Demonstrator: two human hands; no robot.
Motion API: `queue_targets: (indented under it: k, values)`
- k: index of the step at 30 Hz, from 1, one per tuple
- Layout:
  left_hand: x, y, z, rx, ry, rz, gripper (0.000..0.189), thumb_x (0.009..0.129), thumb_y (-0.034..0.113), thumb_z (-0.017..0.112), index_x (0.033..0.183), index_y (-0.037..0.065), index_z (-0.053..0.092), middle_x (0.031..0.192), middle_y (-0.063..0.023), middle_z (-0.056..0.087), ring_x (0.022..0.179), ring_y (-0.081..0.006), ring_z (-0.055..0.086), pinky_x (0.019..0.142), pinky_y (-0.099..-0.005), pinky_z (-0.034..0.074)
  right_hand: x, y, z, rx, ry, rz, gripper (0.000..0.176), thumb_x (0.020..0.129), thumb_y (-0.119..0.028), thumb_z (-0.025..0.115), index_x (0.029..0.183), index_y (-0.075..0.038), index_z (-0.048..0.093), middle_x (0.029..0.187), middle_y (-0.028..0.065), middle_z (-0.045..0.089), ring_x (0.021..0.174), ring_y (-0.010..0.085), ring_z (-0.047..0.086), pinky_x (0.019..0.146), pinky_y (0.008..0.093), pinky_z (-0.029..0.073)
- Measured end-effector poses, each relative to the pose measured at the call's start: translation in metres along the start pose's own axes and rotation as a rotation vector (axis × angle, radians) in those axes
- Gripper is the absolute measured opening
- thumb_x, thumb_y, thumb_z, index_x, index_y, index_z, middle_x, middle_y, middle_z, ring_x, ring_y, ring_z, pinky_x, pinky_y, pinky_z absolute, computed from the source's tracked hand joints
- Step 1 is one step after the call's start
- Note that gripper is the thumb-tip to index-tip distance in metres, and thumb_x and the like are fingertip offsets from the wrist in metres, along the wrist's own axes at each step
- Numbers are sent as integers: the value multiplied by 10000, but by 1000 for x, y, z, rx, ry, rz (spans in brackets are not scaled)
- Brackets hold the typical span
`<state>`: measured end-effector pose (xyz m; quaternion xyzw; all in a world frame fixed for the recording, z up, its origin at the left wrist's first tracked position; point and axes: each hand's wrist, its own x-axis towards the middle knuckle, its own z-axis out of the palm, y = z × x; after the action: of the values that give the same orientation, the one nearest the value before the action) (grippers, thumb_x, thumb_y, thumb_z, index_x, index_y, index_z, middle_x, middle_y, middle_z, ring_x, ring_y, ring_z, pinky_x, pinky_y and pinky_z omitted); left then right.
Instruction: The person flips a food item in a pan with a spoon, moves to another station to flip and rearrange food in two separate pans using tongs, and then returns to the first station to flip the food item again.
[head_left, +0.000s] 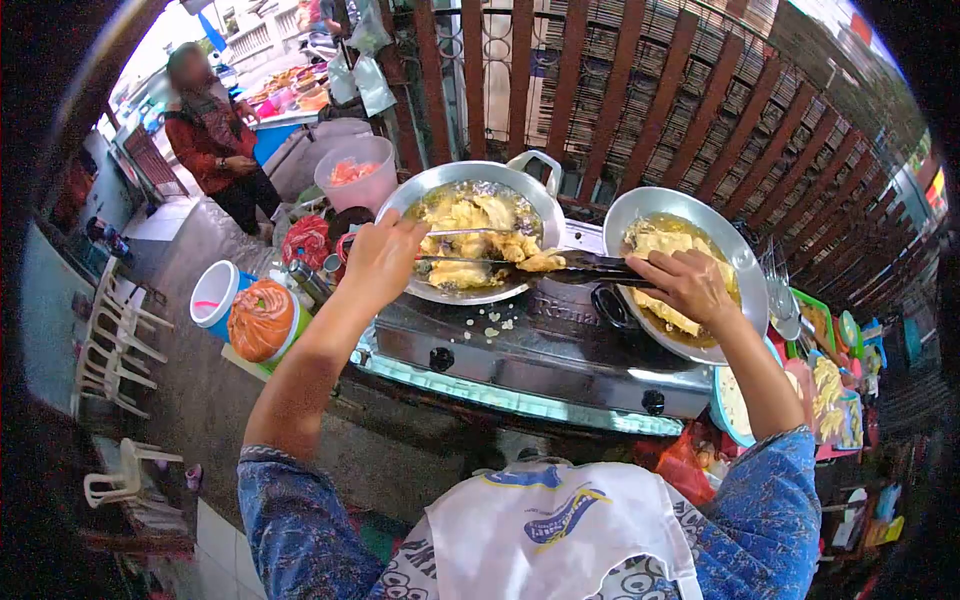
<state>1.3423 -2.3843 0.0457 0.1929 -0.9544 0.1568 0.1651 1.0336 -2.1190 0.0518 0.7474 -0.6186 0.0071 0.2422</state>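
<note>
My left hand (385, 258) is closed around metal tongs (460, 232), whose two thin arms reach over the left frying pan (425, 182). A piece of golden fried food (540, 260) is at the tongs' far end, over that pan's right rim. From the other side, my right hand (690, 285) grips a long black cooking utensil (600, 268) that meets the same piece. More battered pieces (480, 212) bubble in the oil below. The right frying pan (735, 240), beneath my right hand, holds oil and pale yellow battered pieces (670, 243).
Both pans sit on a dark stove (480, 345) before a slatted fence (590, 90). Left of it are a pink tub (380, 160), a white bucket (205, 310) and a bag of orange food (262, 320). Trays of food (825, 395) stand right. A person (210, 145) stands back left.
</note>
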Motion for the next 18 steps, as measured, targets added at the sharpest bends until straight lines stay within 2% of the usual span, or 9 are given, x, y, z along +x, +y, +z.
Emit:
queue_targets:
  k: [5,7,8,10,14,16,18]
  values:
    - [-4,-1,2,-49,-9,-41,282,652,28,572,925,73,627,842,-55,629,901,-235,555,663,-358,492,-6,6,7,-58,62,-47,491,721,-339,628,1186,-217,527,904,-18,580,657,165,573,596,301,453]
    - [-6,-5,7,-94,-70,-80,429,599,44,674,1020,79,601,911,-78,630,882,-257,547,714,-351,486,-7,7,5,-66,41,-43,486,718,-334,633,1180,-220,534,895,-15,590,664,161,580,587,299,456]
    - [-7,-6,8,-94,-71,-82,429,599,44,674,1020,79,601,911,-78,630,882,-257,547,714,-351,486,-6,7,7,-66,41,-45,486,718,-334,633,1180,-220,534,895,-15,590,664,161,580,587,299,456]
    - [-10,-9,10,-136,-10,-62,301,639,16,589,930,72,637,875,-69,635,912,-246,555,692,-373,499,-6,8,12,-42,110,1,481,724,-340,624,1186,-249,523,861,-34,583,646,155,571,581,299,468]
    - [-8,-17,10,-162,-58,-103,331,641,23,600,964,86,639,897,-72,635,923,-249,555,712,-378,499,-5,14,12,-11,94,9,496,707,-337,639,1182,-246,530,865,-31,586,647,157,572,583,299,469]
    - [-8,-24,14,-181,-117,-99,434,602,110,710,1024,83,608,921,-95,618,898,-272,545,732,-380,485,-3,15,12,9,96,-7,500,695,-329,652,1175,-243,539,874,-25,591,652,161,574,588,302,471]
    - [-9,-26,10,-192,-145,-119,436,604,110,708,1029,87,611,916,-98,616,895,-276,546,732,-381,485,-2,14,10,32,74,22,482,678,-310,672,1140,-224,567,883,-7,607,692,171,590,599,310,472]
